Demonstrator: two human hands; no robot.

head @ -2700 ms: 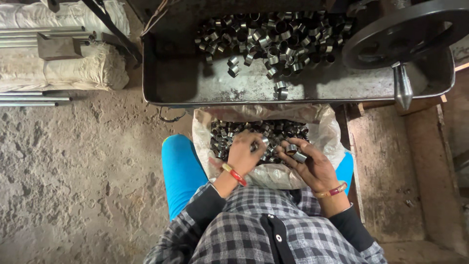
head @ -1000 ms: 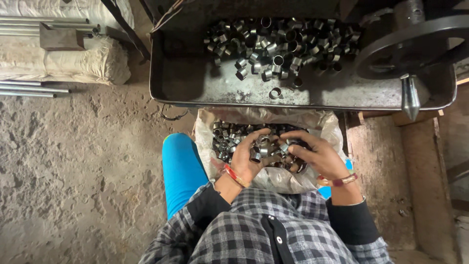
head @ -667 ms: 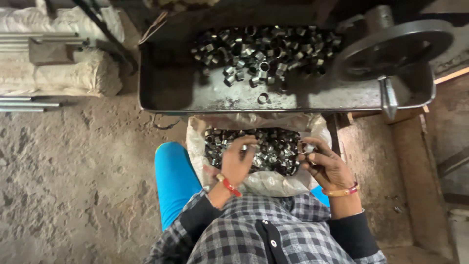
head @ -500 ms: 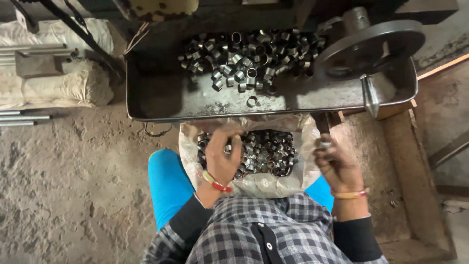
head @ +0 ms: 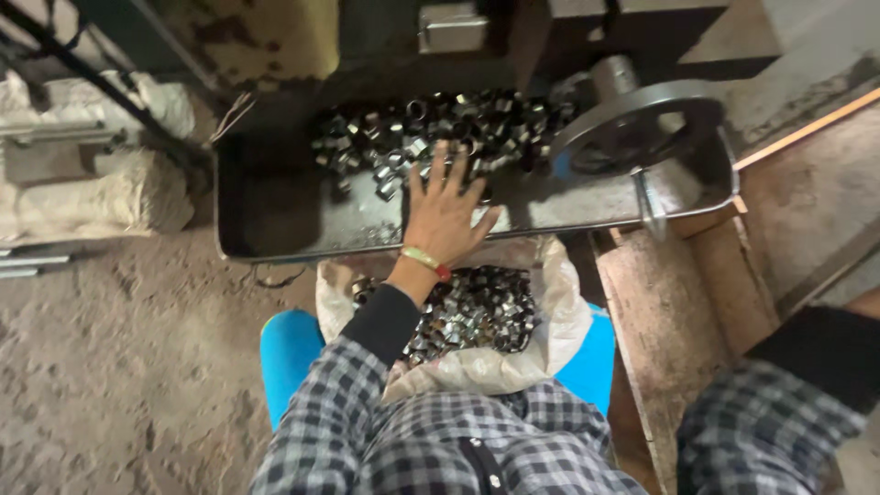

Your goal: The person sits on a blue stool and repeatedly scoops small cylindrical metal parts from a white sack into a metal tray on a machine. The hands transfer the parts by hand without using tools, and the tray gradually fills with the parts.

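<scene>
- The place is a rough workshop with a dusty grey concrete floor (head: 110, 367); at the right side there are worn wooden boards (head: 660, 312), and the person sits low and looks down.
- Nearest to the camera is the person's checked shirt (head: 440, 440), with a black inner sleeve (head: 390, 321) at the left forearm.
- Under the person a blue seat (head: 289, 353) shows on both sides of the lap.
- On the lap lies an open white sack (head: 559, 321), and it holds a heap of small shiny metal rings (head: 477, 307).
- The left arm goes forward over this sack. On the wrist there is a yellow and red band (head: 427, 261).
- The left hand (head: 446, 209) is open, with fingers (head: 438, 165) spread and straight, palm down. It lies over the near edge of the pile in the tray and grips nothing that I can see.
- The right hand is outside the picture; only the right sleeve (head: 807, 376) is visible at the far right side, so I cannot tell the state of its fingers.
- Behind the sack stands a dark metal tray (head: 275, 211). A second pile of ring pieces (head: 431, 124) lies in its far middle part, and the left part of the tray floor is bare.
- At the right end of the tray there is a grey handwheel (head: 642, 124) with a handle (head: 651, 202) that hangs down.
- Far left, filled white sacks (head: 92, 192) and thin metal rods (head: 23, 266) lie on the ground.
- At the back rises the dark machine body (head: 477, 37).
</scene>
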